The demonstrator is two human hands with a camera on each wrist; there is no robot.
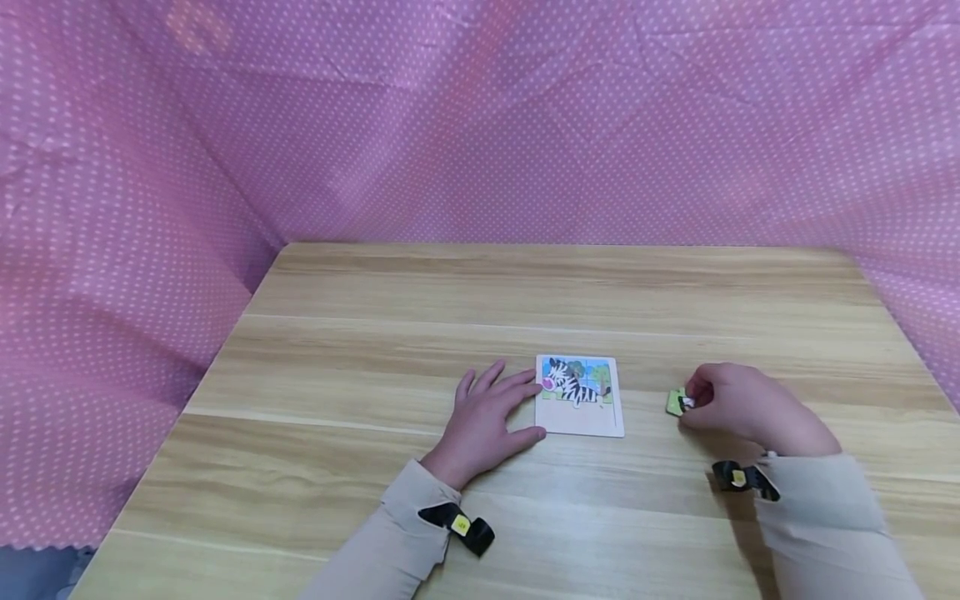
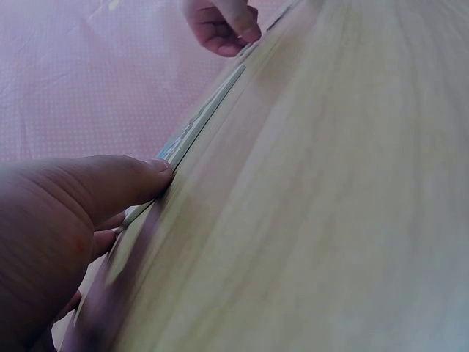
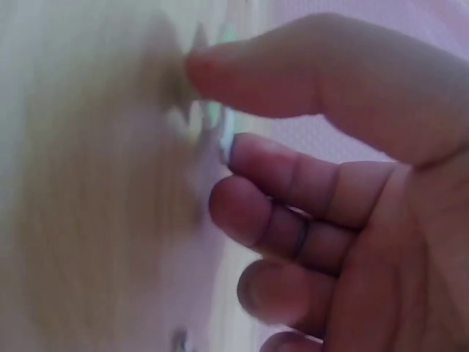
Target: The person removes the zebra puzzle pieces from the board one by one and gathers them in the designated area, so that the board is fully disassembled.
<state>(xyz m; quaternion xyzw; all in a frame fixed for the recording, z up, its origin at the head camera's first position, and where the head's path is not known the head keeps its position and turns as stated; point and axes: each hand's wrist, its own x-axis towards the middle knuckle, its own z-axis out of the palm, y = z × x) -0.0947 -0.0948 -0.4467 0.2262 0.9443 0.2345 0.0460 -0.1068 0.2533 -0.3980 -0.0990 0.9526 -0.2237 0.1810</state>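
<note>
Nearest us, at the bottom of the head view, two beige sleeves (image 1: pixel 832 525) with black wrist straps (image 1: pixel 477 537) reach over the wooden desk (image 1: pixel 300 467). Just beyond, at lower centre, we see the left hand (image 1: pixel 480 425) with its fingers spread and gripping nothing; thumb and fingertips touch the left edge of the puzzle board (image 1: pixel 581 425). At lower right, the right hand (image 1: pixel 738 404) pinches a small green piece (image 1: pixel 676 403) between thumb and finger; whether it is clear of the desk, we cannot tell. The zebra picture (image 1: pixel 576 379) fills the board's upper part, the lower strip being bare. We judge the step to be picking up a piece; the next move would call for carrying it leftward, turning it to match, while the board stays steadied. Farthest, pink dotted cloth (image 1: pixel 480 125) spans the top.
</note>
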